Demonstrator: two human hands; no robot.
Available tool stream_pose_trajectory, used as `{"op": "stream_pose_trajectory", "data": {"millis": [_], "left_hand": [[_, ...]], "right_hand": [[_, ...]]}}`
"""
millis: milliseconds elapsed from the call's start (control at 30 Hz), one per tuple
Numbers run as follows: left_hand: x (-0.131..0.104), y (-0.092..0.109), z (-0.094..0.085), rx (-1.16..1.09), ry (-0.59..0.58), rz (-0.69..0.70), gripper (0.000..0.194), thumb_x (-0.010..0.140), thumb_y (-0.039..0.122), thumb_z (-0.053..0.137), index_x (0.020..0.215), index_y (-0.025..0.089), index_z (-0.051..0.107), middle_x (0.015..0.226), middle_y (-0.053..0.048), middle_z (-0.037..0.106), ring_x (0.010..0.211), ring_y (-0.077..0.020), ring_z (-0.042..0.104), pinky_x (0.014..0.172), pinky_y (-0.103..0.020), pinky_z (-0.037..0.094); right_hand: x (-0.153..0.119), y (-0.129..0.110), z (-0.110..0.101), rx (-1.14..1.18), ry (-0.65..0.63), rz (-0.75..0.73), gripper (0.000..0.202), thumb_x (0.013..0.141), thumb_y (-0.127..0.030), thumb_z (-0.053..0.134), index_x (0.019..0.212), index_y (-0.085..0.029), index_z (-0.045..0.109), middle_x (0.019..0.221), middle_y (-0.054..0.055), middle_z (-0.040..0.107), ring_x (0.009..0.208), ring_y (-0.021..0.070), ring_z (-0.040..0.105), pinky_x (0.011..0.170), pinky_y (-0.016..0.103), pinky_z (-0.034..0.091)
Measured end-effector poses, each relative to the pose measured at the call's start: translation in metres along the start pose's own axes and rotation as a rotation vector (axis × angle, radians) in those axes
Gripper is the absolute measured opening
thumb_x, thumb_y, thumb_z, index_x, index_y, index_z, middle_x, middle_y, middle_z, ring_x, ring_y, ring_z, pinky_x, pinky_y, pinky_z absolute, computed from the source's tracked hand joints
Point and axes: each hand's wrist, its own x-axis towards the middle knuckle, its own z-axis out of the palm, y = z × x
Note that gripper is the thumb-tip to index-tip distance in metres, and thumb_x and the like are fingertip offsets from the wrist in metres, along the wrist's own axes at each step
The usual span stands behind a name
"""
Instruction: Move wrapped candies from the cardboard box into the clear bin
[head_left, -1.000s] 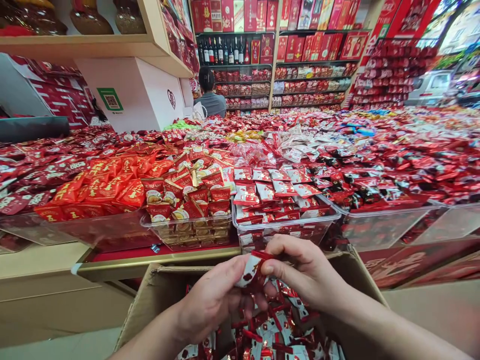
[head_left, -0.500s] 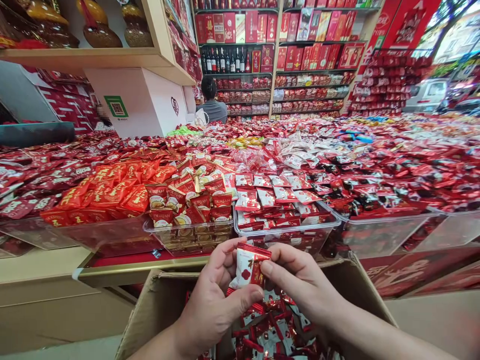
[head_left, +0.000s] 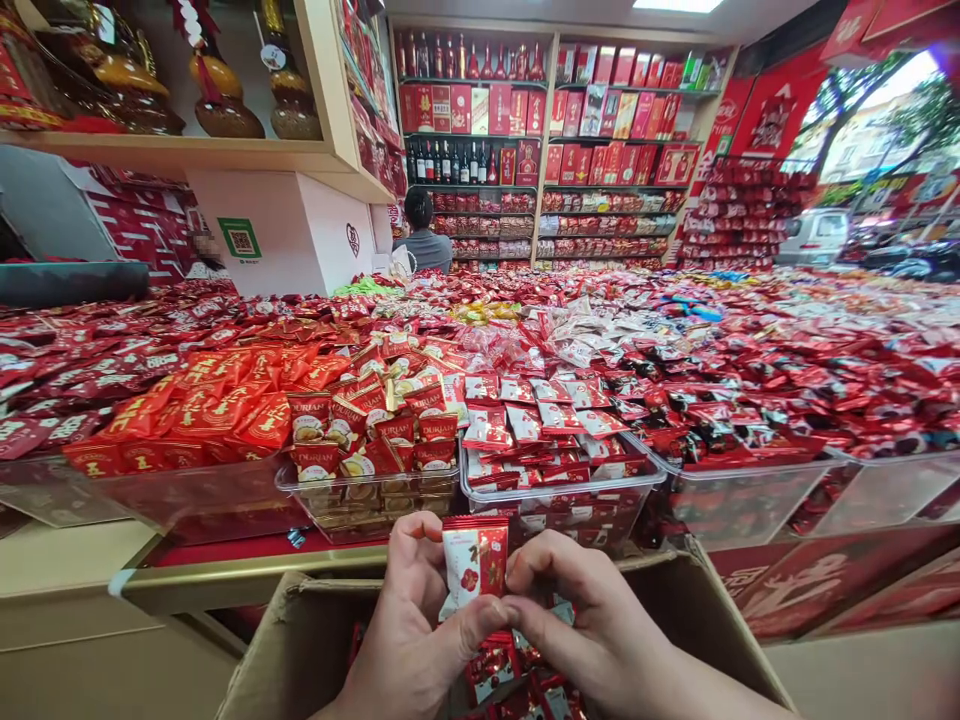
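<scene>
A red and white wrapped candy [head_left: 474, 562] stands upright between my two hands, above an open cardboard box [head_left: 281, 640]. My left hand [head_left: 420, 620] holds it from the left, thumb across its lower front and fingers behind. The curled fingers of my right hand [head_left: 585, 610] pinch at its right edge, thumb tip beside the left thumb. More red and white packets [head_left: 499, 675] lie inside the box, partly hidden under my hands. Behind the box is a clear plastic bin [head_left: 562, 492] filled with similar red and white packets.
Left of that bin, another bin [head_left: 367, 497] holds durian candies. Orange-red packets [head_left: 217, 405] lie farther left, dark red ones [head_left: 720, 400] to the right. A gold-edged counter [head_left: 247, 570] runs behind the box. A person [head_left: 426, 240] sits by the back shelves.
Both hands and the candy have shifted slightly left and down in view, and the candy is more upright. The right thumb has moved down toward the left thumb. The camera has tilted up.
</scene>
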Motion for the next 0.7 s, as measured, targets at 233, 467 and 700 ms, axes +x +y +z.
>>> {"op": "stream_pose_trajectory", "data": {"millis": [233, 467, 700], "left_hand": [[0.003, 0.004, -0.002, -0.132, 0.049, 0.026, 0.035, 0.075, 0.051, 0.062, 0.095, 0.025, 0.050, 0.077, 0.004, 0.062, 0.062, -0.0093, 0.058, 0.057, -0.018, 0.046], [0.003, -0.008, -0.013, 0.072, -0.097, 0.055, 0.019, 0.078, 0.038, 0.063, 0.088, 0.024, 0.055, 0.063, 0.004, 0.056, 0.051, -0.0075, 0.052, 0.048, -0.017, 0.040], [0.004, -0.036, -0.024, 0.600, -0.739, 0.219, 0.036, 0.082, 0.046, 0.049, 0.102, 0.019, 0.063, 0.070, -0.007, 0.065, 0.057, -0.0141, 0.054, 0.058, -0.025, 0.045]], "right_hand": [[0.002, -0.008, -0.005, -0.086, 0.036, -0.036, 0.005, 0.082, -0.020, 0.053, 0.077, -0.020, 0.052, 0.068, -0.001, 0.059, 0.059, 0.0105, 0.053, 0.055, 0.021, 0.044], [0.077, -0.029, -0.065, -0.279, 0.278, 0.018, 0.001, 0.079, -0.017, 0.054, 0.079, -0.018, 0.055, 0.075, 0.003, 0.066, 0.072, 0.0145, 0.061, 0.067, 0.028, 0.046], [0.163, 0.000, -0.073, -0.510, 0.225, 0.273, 0.002, 0.072, -0.013, 0.060, 0.072, -0.013, 0.059, 0.069, 0.005, 0.066, 0.061, 0.0133, 0.058, 0.054, 0.024, 0.042]]}}
